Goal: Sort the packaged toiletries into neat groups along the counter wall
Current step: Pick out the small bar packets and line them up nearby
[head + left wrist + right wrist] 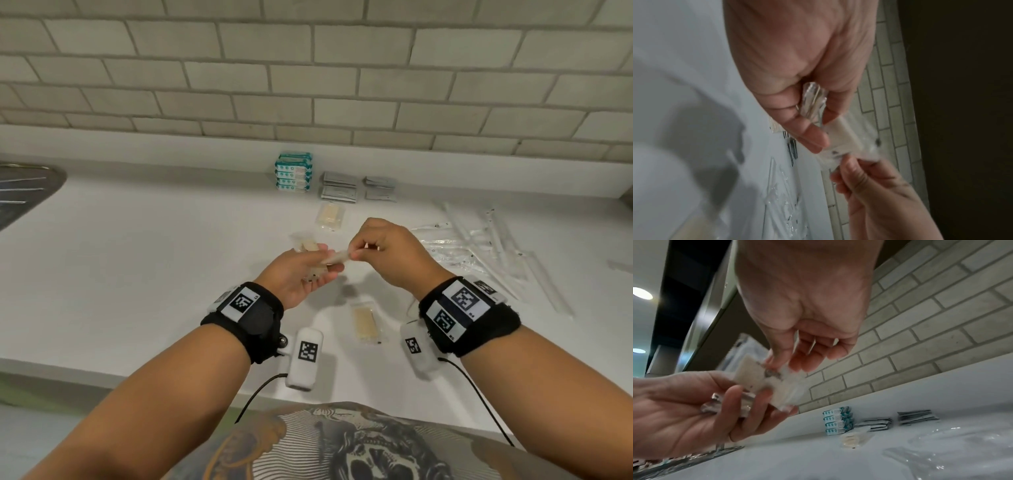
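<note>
Above the white counter [154, 257], my left hand [301, 277] lies palm-up with its thumb over a small bunch of clear-wrapped packets [727, 404]. My right hand [387, 253] pinches one end of a cream packet in clear wrap [337, 258], whose other end rests on the left fingers. The wrist views show that packet [846, 139] [764, 374] between both hands. By the wall stand a stack of teal boxes [294, 172] and two piles of grey sachets [339, 188] [379, 188].
Cream packets lie loose in front of the sachets [330, 216] and near the front edge [365, 322]. Several clear-wrapped long sticks [479, 240] are scattered at the right. A sink drainboard [24, 192] sits at the far left.
</note>
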Available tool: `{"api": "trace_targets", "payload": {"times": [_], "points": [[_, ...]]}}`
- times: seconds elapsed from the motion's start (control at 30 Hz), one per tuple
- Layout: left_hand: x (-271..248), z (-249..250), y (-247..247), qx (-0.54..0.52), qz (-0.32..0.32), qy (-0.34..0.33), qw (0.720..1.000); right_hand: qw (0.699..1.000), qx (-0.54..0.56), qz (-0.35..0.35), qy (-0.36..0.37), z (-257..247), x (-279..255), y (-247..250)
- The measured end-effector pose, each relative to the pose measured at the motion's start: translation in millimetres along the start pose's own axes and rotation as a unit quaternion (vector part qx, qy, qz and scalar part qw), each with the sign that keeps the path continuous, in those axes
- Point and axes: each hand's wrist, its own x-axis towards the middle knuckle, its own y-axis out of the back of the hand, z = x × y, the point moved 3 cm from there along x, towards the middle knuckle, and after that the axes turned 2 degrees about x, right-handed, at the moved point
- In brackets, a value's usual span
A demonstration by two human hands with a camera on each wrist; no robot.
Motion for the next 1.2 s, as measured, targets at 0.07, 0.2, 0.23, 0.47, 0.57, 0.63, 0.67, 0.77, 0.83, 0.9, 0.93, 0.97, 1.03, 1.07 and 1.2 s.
{"api": "trace_targets", "payload": {"times": [0.07,0.2,0.23,0.47,0.57,0.63,0.67,0.77,0.83,0.9,0.93,0.97,1.03,1.07,1.2], "points": [[3,1,2,0.016,0.010,-0.030,0.999,0.999,-0.009,-0.050,-0.004,0,-2,1],[4,6,-3,0.111,0.006,-0.118,0.987,0.993,0.062,-0.023,-0.096,6,1,6],[3,8,-5,0.140,0.007,-0.139,0.980,0.991,0.061,-0.030,-0.118,7,1,6],[0,6,-3,0.199,-0.004,-0.167,0.966,0.983,0.099,-0.065,-0.138,5,-1,9],[0,2,-3,0.196,-0.015,-0.157,0.968,0.989,0.054,-0.055,-0.129,8,-1,9],[1,-2,-3,0.174,-0.015,-0.143,0.974,0.983,-0.155,-0.016,-0.094,12,4,10],[1,-4,-1,0.158,-0.012,-0.131,0.979,0.975,-0.207,-0.009,-0.086,14,6,12],[3,-9,6,0.075,-0.002,-0.079,0.994,0.968,-0.183,-0.128,-0.115,21,3,9],[3,-12,12,0.008,-0.004,-0.047,0.999,0.943,-0.220,-0.225,-0.110,23,-3,-1],[2,-15,17,-0.026,-0.015,-0.031,0.999,0.920,-0.262,-0.274,-0.099,29,-8,-16],[1,-16,19,-0.024,-0.019,-0.032,0.999,0.915,-0.276,-0.276,-0.097,35,-8,-25],[1,-17,21,-0.013,-0.019,-0.035,0.999,0.915,-0.282,-0.270,-0.101,41,-8,-31],[0,-18,24,0.012,-0.004,-0.036,0.999,0.927,-0.267,-0.239,-0.107,47,-5,-34],[0,-18,25,0.017,0.006,-0.035,0.999,0.940,-0.242,-0.215,-0.105,45,-3,-33],[0,-18,21,0.037,-0.004,-0.039,0.999,0.990,-0.032,-0.091,-0.104,23,4,-25]]}}
